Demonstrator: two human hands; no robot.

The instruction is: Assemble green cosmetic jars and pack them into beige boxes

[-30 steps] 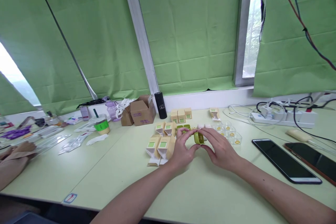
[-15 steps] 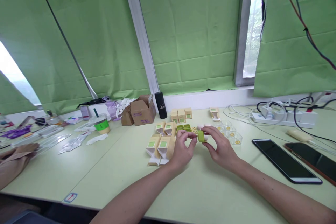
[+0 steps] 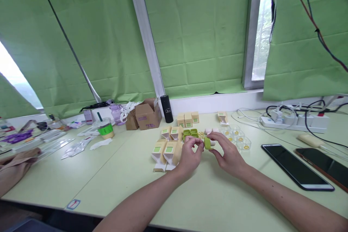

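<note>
My right hand (image 3: 227, 152) grips a small green square case (image 3: 207, 143) between thumb and fingers, just above the table. Close to its left side, my left hand (image 3: 191, 152) is closed in a pinch; what its fingertips hold, if anything, is too small to make out. Behind the hands lie several green square pieces (image 3: 190, 132), small yellowish pieces (image 3: 201, 135) and whitish-pink pieces (image 3: 212, 130). Several clear containers with yellow pieces (image 3: 240, 140) stand beyond my right hand. Left of my left hand are open cream cartons with green labels (image 3: 169, 149).
More cream cartons (image 3: 188, 119) stand behind, near a black cylinder (image 3: 166, 109) and a brown cardboard box (image 3: 148, 116). A drink cup (image 3: 105, 129) is at left. Two phones (image 3: 296, 166) and a white power strip (image 3: 296, 122) with cables lie at right. Another person's sleeve (image 3: 19, 166) rests far left.
The green case has shifted slightly left and turned in my right hand. My right fingers have moved a little left, showing more of the whitish-pink pieces behind. My left hand stays pinched beside it.
</note>
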